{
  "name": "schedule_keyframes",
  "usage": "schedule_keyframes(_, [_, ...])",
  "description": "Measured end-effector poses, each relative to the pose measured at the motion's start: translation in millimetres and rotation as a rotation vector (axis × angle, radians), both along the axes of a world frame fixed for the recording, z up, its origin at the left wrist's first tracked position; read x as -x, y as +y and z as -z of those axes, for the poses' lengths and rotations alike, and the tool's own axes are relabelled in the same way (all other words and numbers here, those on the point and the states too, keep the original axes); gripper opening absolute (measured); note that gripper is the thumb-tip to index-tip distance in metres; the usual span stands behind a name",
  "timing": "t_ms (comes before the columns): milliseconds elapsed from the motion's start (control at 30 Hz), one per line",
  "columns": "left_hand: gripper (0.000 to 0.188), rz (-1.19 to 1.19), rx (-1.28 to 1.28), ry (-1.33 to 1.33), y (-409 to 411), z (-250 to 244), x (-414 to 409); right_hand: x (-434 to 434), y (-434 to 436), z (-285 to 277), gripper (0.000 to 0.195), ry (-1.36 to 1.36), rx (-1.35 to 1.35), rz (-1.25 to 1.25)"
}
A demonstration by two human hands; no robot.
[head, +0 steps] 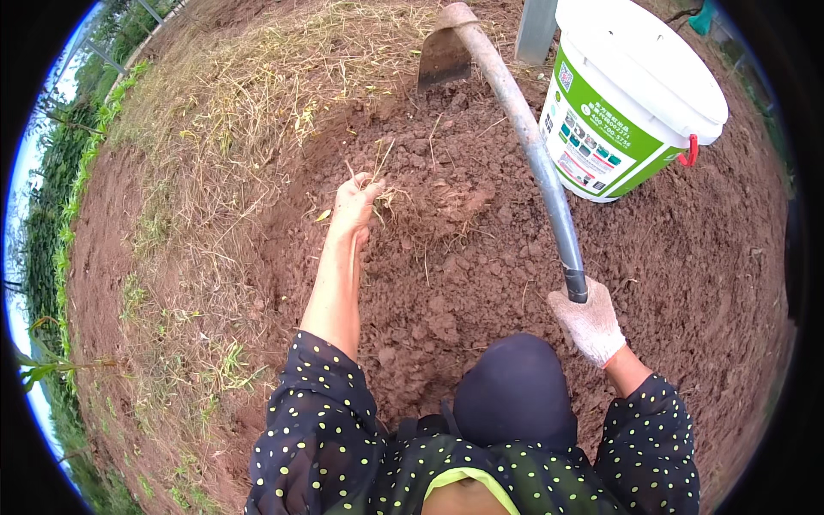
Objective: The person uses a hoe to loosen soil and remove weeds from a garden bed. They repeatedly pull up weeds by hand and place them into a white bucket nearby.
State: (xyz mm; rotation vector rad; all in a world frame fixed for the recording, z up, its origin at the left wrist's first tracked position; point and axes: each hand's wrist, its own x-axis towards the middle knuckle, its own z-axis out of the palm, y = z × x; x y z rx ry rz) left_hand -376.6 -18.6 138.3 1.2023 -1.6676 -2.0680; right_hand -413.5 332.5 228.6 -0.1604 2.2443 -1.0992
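My left hand [358,205], ungloved, is closed on a small tuft of dry weeds [391,193] just above loosened reddish-brown soil [450,270]. In a pale knitted glove, my right hand [589,322] grips the lower end of a hoe's long handle [547,187]. The handle runs up and away from me to the metal hoe blade [444,56], which hangs over or rests on the soil at the top; whether it touches cannot be told.
A white and green plastic bucket [608,122] with a red-gripped handle stands right of the hoe. Behind it rises a grey post [536,32]. Dry cut grass [219,116] covers the ground to the left, with green plants [71,219] beyond.
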Motion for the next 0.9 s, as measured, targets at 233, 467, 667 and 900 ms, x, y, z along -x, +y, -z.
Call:
schedule_keyframes(233, [0.029,-0.015,-0.141,-0.007,-5,90,-36,-15,50,101,0.017,-0.127,-0.356,-0.236])
schedule_keyframes(467, [0.041,-0.017,0.031,0.084,-31,28,-32,24,-35,42,0.018,-0.369,0.027,-0.007])
schedule_keyframes(667, [0.038,0.067,0.421,-0.187,-43,80,-78,-3,37,68,0.019,-0.036,-0.024,-0.062])
schedule_keyframes(900, [0.03,0.295,0.258,-0.143,-23,65,-20,27,-25,95,0.02,-0.087,-0.119,-0.24])
